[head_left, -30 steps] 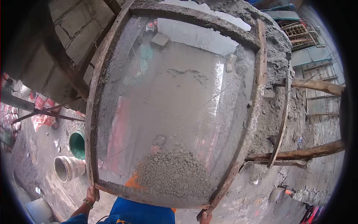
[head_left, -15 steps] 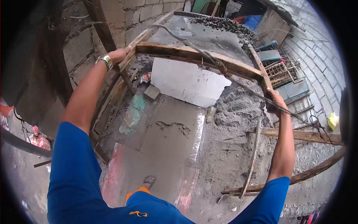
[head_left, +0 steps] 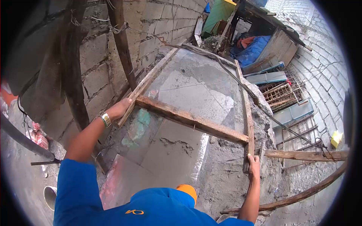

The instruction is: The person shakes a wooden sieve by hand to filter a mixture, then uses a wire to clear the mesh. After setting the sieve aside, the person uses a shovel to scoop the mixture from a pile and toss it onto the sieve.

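My left hand (head_left: 118, 108), with a metal watch on the wrist, is closed on the left rail of a wooden-framed sand screen (head_left: 192, 119). The lower end of the screen's right rail is in my right hand (head_left: 254, 165), also closed. Fine mesh fills the far part of the frame, beyond the crossbar. Through it shows a pale board (head_left: 188, 92). Beneath the near end lies a smooth grey slab (head_left: 166, 150) with a ragged dark patch.
A rope (head_left: 241, 84) runs over the screen's far right side. Wooden poles (head_left: 122, 45) stand at the left before a block wall (head_left: 154, 22). Rough grey sand (head_left: 226, 173) lies at the right, near a wooden bar (head_left: 305, 154). Metal racks (head_left: 277, 96) and a blue tarp (head_left: 256, 49) are farther back.
My hands have come lower and nearer, the right one also moving left, bringing the screen with them. Dark gravel at the screen's far end no longer shows. The view has tipped up.
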A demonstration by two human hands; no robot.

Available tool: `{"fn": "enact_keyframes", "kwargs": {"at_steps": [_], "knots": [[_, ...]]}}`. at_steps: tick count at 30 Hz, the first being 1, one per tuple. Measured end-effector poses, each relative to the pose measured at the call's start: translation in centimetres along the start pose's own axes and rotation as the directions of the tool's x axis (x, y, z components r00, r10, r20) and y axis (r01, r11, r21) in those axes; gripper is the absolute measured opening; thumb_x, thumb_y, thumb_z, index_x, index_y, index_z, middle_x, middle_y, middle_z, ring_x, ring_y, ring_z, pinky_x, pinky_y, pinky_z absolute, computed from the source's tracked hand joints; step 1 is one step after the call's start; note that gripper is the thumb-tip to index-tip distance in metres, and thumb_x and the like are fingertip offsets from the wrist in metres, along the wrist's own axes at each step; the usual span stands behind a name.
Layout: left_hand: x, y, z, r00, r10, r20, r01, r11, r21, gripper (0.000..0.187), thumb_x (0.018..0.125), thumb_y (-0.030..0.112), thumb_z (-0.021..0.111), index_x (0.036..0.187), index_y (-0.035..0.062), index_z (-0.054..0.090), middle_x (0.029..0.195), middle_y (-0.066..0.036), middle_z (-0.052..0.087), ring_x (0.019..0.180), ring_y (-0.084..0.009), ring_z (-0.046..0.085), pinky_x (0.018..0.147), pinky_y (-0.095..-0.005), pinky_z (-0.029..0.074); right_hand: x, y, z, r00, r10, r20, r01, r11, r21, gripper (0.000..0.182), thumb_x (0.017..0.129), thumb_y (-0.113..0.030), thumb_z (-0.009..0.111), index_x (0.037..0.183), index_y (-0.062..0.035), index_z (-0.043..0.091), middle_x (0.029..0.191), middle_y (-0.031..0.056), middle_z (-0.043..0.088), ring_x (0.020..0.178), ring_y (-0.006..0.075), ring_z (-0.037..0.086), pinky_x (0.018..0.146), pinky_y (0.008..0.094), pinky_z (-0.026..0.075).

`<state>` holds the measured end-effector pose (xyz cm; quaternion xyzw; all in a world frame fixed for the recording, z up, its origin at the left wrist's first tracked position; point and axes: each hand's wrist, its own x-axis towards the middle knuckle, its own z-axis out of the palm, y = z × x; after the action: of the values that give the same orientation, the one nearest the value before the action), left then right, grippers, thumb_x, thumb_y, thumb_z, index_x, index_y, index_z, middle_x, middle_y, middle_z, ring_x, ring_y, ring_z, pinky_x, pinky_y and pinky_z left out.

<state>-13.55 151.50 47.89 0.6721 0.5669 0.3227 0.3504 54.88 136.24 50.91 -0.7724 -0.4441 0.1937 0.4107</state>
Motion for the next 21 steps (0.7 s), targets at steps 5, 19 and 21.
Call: {"fn": "enact_keyframes", "kwargs": {"at_steps": [5,19,21], "knots": [[-6.2,-3.3,5.1,0.994,-0.101,-0.035,0.1,0.995,-0.031,0.069,0.1,0.055,0.031,0.135,-0.0022,0.045,0.136,-0.016,0.051,0.127,-0.0239,0.044,0.109,-0.0348,0.029,-5.4,6.9,1.8,0.998,0.059,0.007,-0.059,0.992,0.114,0.034,0.088,-0.034,0.066,0.093,-0.0022,0.055,0.079,0.0017,0.053,0.07,0.0114,0.047,0.064,0.0287,0.041],[-40.1,-12.0,20.1,0.838,-0.544,-0.04,0.516,0.815,-0.263,0.082,0.09,0.07,0.04,0.114,-0.0062,0.06,0.099,-0.013,0.064,0.091,-0.0211,0.059,0.086,-0.0358,0.046,-32.7,31.6,-2.6,0.987,0.144,0.078,-0.153,0.98,0.124,0.037,0.088,-0.028,0.066,0.109,0.001,0.053,0.097,0.0086,0.058,0.088,0.0161,0.054,0.081,0.0318,0.045],[-47.4,-14.3,21.6,0.773,-0.623,-0.119,0.607,0.781,-0.148,0.09,0.088,0.074,0.04,0.115,-0.0096,0.06,0.101,-0.019,0.065,0.093,-0.0253,0.06,0.086,-0.0375,0.047,-40.0,35.4,-4.5,0.968,0.221,0.121,-0.238,0.96,0.148,0.042,0.088,-0.029,0.067,0.112,0.0018,0.053,0.1,0.01,0.059,0.092,0.0173,0.055,0.084,0.0325,0.045]]}}
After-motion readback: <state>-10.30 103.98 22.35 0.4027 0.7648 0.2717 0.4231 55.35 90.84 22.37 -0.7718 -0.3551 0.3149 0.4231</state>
